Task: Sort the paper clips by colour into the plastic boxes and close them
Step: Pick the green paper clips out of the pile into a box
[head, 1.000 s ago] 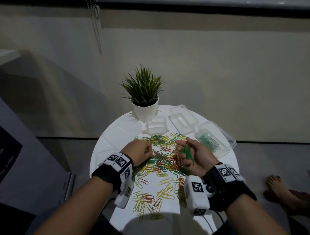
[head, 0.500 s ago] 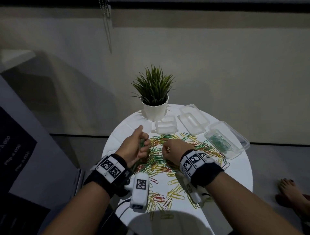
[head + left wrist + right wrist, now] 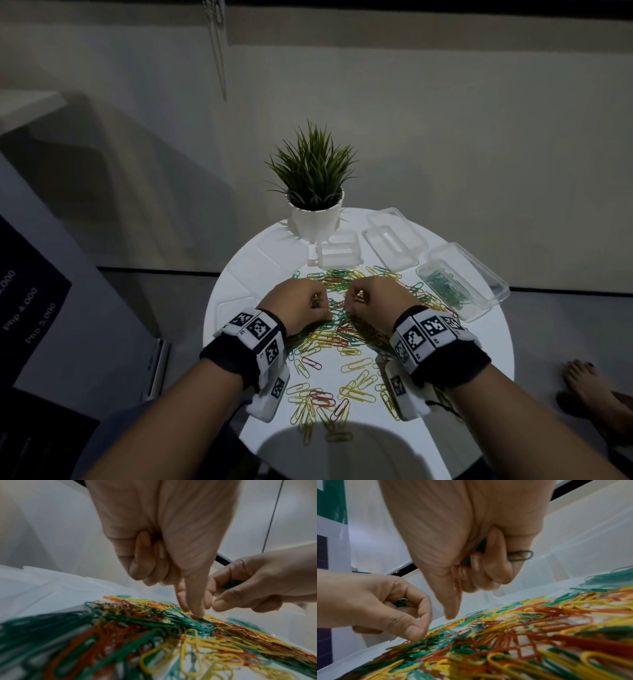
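A mixed pile of green, yellow and red paper clips [image 3: 342,329] covers the middle of the round white table [image 3: 239,294]. Both hands hover over its far part, knuckles up. My left hand [image 3: 318,305] keeps a few green clips [image 3: 400,601] curled in its palm, while its fingertips [image 3: 197,611] touch the pile. My right hand [image 3: 352,301] grips a bunch of green clips [image 3: 520,555] in its curled fingers, thumb pointing down at the pile. A clear box [image 3: 479,274] at the right holds green clips. Two more clear boxes [image 3: 394,240] [image 3: 337,255] stand open behind the pile.
A potted plant [image 3: 315,205] in a white pot stands at the table's far edge. Loose yellow and red clips [image 3: 322,397] lie scattered near the front edge. A person's bare foot [image 3: 589,387] rests on the floor at the right.
My right hand, earlier palm up showing green clips, has turned knuckles up and come down onto the pile beside the left hand. The left hand stays at the pile.
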A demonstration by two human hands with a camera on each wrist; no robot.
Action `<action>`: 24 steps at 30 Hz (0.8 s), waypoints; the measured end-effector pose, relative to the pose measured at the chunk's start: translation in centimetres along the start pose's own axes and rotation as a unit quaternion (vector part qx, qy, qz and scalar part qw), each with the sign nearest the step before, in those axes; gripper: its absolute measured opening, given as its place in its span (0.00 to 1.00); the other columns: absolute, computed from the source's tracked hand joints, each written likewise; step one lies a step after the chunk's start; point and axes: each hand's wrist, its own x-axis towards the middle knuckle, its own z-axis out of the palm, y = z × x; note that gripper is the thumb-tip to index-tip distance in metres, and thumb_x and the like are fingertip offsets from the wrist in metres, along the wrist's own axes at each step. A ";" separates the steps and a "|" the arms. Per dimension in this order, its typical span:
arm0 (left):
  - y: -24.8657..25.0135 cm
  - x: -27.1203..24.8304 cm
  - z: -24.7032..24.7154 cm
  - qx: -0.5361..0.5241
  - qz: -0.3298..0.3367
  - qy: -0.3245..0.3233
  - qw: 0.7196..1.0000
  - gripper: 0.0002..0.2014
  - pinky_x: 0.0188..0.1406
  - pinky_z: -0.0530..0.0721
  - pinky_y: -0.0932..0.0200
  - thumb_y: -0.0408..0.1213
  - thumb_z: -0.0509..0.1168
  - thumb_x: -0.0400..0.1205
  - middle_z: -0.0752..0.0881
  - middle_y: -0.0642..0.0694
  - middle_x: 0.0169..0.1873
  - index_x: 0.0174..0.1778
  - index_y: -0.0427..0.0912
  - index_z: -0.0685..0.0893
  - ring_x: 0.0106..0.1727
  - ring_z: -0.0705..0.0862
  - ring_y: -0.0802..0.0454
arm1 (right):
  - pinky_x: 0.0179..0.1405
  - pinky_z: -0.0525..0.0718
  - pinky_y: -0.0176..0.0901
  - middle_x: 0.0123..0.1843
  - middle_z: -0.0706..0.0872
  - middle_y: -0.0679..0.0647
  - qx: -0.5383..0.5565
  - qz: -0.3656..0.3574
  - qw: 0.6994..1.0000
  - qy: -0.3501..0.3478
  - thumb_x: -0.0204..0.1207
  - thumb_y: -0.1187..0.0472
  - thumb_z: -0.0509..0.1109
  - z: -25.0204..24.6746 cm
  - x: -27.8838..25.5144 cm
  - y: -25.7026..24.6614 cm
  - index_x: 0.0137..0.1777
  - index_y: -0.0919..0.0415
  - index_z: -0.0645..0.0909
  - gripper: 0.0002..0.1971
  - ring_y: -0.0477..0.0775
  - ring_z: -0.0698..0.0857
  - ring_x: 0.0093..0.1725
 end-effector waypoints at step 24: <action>0.8 -2.2 -1.9 -0.671 -0.120 -0.047 0.730 0.10 0.13 0.58 0.67 0.36 0.47 0.80 0.63 0.49 0.26 0.33 0.45 0.65 0.23 0.57 0.56 | 0.48 0.82 0.48 0.49 0.86 0.60 -0.065 0.006 0.994 -0.089 0.82 0.59 0.59 1.5 0.7 -0.4 0.48 0.62 0.77 0.08 0.59 0.84 0.49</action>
